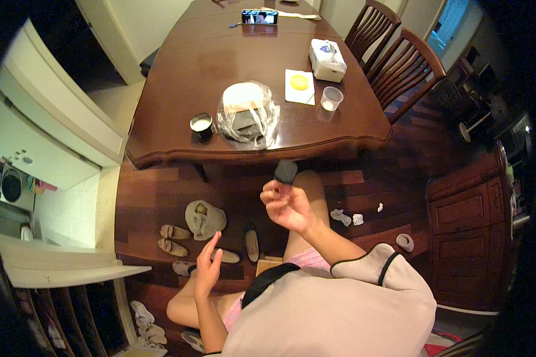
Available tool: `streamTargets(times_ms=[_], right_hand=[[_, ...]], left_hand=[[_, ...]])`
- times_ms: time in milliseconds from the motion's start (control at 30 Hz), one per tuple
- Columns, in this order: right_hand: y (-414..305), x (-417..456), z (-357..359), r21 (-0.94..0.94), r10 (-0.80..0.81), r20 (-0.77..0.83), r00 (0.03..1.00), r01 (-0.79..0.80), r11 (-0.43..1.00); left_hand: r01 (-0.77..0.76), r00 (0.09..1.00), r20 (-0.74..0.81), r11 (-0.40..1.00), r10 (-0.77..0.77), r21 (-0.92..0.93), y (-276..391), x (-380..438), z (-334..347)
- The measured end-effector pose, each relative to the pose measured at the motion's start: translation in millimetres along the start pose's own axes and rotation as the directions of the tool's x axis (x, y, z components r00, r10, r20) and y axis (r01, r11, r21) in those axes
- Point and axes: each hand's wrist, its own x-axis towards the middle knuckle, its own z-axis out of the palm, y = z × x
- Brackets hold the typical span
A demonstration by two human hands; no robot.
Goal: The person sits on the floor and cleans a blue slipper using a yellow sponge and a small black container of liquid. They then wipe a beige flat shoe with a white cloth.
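My right hand pinches a small, flat, dark piece between thumb and fingers, in front of the table edge; its material is unclear. My left hand hangs in the air above my leg with its palm turned inward, holding nothing. On the near part of the dark wooden table lies a clear plastic bag around something white and something dark. Left of the bag stands a dark cup with white contents. A yellow lid rests on a white paper sheet, beside a translucent plastic cup.
A tissue pack sits near the table's right edge, and a lit phone stands at the far end. Wooden chairs line the right side. Shoes, a light-coloured bag and crumpled tissues lie on the floor.
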Motion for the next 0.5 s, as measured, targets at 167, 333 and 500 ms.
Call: streamTargets(times_ms=[167, 333, 500], right_hand=[[15, -6, 35, 0.031, 0.054, 0.001, 0.999, -0.054, 0.998], [30, -10, 35, -0.132, -0.016, -0.064, 0.998, 0.007, 0.991], [49, -11, 40, -0.547, -0.19, 0.045, 0.981, 0.184, 0.817]], left_hand=[[-0.113, 0.992, -0.041, 0.992, 0.115, 0.056, 69, -7, 5], [-0.241, 0.969, -0.063, 0.971, 0.24, -0.006, 133, 21, 24], [-0.254, 0.967, -0.08, 0.937, 0.242, -0.238, 155, 55, 57]])
